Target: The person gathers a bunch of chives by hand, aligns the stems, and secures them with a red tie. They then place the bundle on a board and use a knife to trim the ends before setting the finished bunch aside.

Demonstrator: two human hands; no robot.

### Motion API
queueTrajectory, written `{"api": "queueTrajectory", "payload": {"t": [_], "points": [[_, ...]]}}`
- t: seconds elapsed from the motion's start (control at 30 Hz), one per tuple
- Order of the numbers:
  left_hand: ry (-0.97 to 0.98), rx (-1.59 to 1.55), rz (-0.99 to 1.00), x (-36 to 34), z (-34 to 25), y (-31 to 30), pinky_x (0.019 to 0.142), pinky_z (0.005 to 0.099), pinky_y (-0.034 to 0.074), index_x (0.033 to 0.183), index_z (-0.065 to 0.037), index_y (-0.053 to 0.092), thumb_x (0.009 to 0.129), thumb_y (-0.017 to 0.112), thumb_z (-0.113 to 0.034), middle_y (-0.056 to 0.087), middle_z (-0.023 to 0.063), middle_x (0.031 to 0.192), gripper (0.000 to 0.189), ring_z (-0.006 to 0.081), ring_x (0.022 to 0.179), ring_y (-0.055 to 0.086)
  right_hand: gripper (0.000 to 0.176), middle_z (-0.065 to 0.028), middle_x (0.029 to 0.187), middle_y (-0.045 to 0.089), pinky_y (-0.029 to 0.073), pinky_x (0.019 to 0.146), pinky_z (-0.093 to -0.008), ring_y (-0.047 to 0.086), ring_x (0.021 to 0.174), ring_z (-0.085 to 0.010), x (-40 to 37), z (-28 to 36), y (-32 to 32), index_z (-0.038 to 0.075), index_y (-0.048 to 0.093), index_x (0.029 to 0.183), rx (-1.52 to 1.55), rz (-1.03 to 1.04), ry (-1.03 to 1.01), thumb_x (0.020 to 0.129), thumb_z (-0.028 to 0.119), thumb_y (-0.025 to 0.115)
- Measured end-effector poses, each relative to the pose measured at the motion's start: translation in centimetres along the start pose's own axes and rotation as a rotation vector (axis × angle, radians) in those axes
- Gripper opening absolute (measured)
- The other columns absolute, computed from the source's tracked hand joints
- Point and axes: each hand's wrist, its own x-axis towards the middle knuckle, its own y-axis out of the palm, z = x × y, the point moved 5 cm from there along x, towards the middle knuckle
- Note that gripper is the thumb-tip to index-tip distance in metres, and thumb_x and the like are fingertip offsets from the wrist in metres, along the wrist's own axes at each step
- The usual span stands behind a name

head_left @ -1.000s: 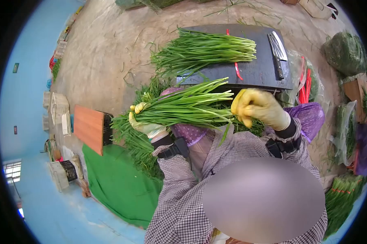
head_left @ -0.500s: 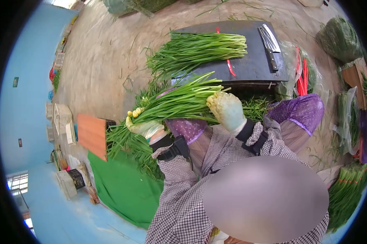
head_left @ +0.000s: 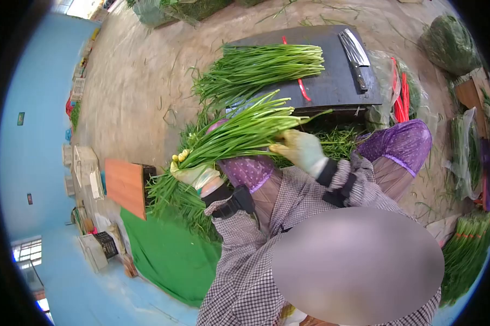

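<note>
My left hand (head_left: 193, 173), in a pale glove with yellowed fingertips, is closed around a bunch of garlic chives (head_left: 245, 127). The bunch slants up to the right above my left knee, its pale stalk ends fanned out. At its right side is my gloved right hand (head_left: 302, 150), fingers bent in a pinch. A single stalk sticks out to the upper right from by those fingers; the exact grip is blurred. Beyond, a trimmed pile of garlic chives (head_left: 266, 68) lies across a red tie (head_left: 303, 89) on a dark board (head_left: 332, 81).
A cleaver (head_left: 354, 58) lies at the board's right. Red ties (head_left: 402, 98) hang by a plastic bag beside it. Loose chives (head_left: 185, 206) lie to my left, near an orange-brown panel (head_left: 125, 187) and green cloth (head_left: 171, 261). Tied bundles (head_left: 467, 255) stand at lower right.
My right hand has moved slightly down and left, its fingers turning toward the bunch. One stalk now sticks out to the right. My left hand keeps its hold.
</note>
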Motion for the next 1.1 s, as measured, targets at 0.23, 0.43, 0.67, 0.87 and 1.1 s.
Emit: {"api": "queueTrajectory", "payload": {"t": [0.23, 0.43, 0.67, 0.87, 1.1], "points": [[0.077, 0.121, -0.014, 1.8, -1.4, -2.7, 0.077, 0.0383, 0.055, 0.085, -0.013, 0.066, 0.089, 0.06, -0.029, 0.069, 0.0036, 0.082, 0.018, 0.0205, 0.076, 0.065, 0.018, -0.0075, 0.082, 0.06, 0.052, 0.064, -0.0394, 0.064, 0.074, -0.0282, -1.2, -0.3, -2.6, 0.012, 0.068, 0.091, 0.023, -0.073, -0.078, 0.092, 0.029, 0.063], [0.029, 0.167, -0.089, 1.9, -1.1, -4.1, 0.08, 0.0462, 0.055, 0.088, -0.012, 0.066, 0.091, 0.055, -0.034, 0.07, 0.0046, 0.088, 0.025, 0.0232, 0.082, 0.066, 0.028, -0.0107, 0.089, 0.069, 0.054, 0.07, -0.0388, 0.068, 0.079, -0.0312, -6.6, -12.1, -4.2, 0.009, 0.07, 0.104, -0.527, 0.559, 0.263, 0.091, 0.033, 0.066], [0.021, 0.22, 0.021, 3.4, -0.3, -4.6, 0.081, 0.0437, 0.055, 0.089, -0.009, 0.065, 0.09, 0.055, -0.032, 0.069, 0.0071, 0.088, 0.025, 0.0238, 0.083, 0.066, 0.033, -0.0015, 0.078, 0.058, 0.045, 0.058, -0.0261, 0.052, 0.06, -0.0103, 0.8, 0.2, -3.7, 0.005, 0.064, 0.123, 0.947, 0.119, 0.151, 0.097, 0.026, 0.064], [-0.004, 0.124, -0.035, 2.7, -0.4, -4.4, 0.082, 0.0444, 0.056, 0.087, -0.009, 0.065, 0.092, 0.053, -0.032, 0.07, 0.0076, 0.087, 0.026, 0.0229, 0.081, 0.066, 0.021, 0.003, 0.079, 0.052, 0.045, 0.07, -0.0261, 0.048, 0.068, -0.0066, 2.8, 0.5, 0.4, 0.003, 0.063, 0.106, 1.707, 0.188, 0.371, 0.104, 0.023, 0.055], [0.039, 0.171, 0.047, 4.9, -0.7, -7.1, 0.079, 0.045, 0.057, 0.085, -0.01, 0.066, 0.09, 0.055, -0.033, 0.071, 0.0062, 0.085, 0.026, 0.0239, 0.078, 0.067, 0.022, 0.0016, 0.096, 0.059, 0.047, 0.08, -0.0274, 0.047, 0.067, -0.0056, -2.3, -6.5, -7.0, 0.009, 0.056, 0.1, 1.628, -0.143, 0.255, 0.104, 0.031, 0.056]]}}
